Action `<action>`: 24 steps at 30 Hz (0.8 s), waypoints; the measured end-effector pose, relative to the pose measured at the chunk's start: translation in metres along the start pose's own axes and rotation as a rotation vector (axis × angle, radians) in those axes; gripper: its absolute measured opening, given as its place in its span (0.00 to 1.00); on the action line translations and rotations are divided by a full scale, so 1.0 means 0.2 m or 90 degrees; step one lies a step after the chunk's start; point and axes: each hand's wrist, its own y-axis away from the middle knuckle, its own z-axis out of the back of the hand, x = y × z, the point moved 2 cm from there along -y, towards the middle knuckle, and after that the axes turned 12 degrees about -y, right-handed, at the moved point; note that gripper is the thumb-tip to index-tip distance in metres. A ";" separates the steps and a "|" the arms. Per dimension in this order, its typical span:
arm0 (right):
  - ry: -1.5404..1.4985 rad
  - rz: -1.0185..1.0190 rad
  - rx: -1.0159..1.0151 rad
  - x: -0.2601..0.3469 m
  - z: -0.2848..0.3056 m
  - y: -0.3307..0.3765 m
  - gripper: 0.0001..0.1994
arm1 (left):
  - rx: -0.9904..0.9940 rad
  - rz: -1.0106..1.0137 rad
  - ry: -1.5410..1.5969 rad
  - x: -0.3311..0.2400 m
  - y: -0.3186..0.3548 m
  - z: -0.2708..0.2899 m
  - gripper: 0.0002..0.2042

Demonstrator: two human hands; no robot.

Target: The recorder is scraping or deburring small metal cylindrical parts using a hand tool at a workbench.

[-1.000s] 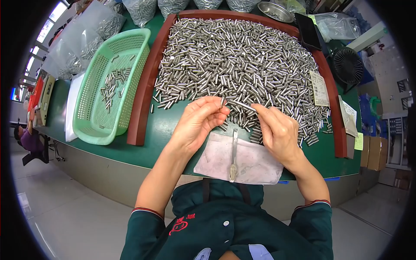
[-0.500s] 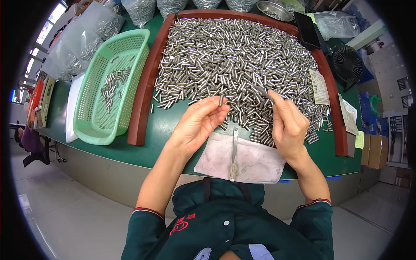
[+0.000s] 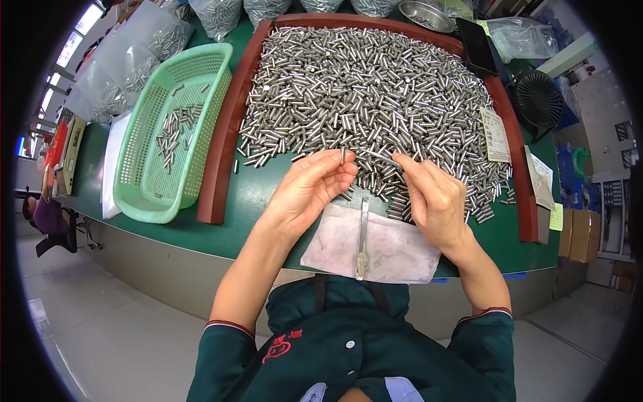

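Steel pin (image 3: 343,158) pinched in left hand (image 3: 308,191), tweezers (image 3: 378,157) in right hand (image 3: 435,201), tips blurred

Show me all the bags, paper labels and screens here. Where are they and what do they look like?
Clear plastic bags: far left corner, see-through, full of small silvery metal pieces.
More clear bags: far edge, same filling.
Empty clear bag: far right, crumpled.
White paper slip: right rim of the brown tray, printed.
Yellow-green sticky note: right table edge.
Dark flat screen: tray's far right corner, black.
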 end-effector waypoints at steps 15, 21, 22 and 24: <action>-0.610 -0.417 -0.300 0.12 0.42 0.47 0.16 | 0.099 -0.004 0.092 0.01 -0.05 0.04 0.09; -0.564 -0.599 -0.636 0.28 0.57 1.04 0.22 | 0.109 0.010 0.141 0.01 -0.05 0.04 0.09; -0.551 -0.640 -0.699 0.29 0.62 1.13 0.22 | 0.134 0.015 0.142 0.00 -0.05 0.05 0.09; -0.548 -0.695 -0.794 0.22 0.68 1.37 0.21 | 0.162 0.018 0.139 0.00 -0.07 0.07 0.09</action>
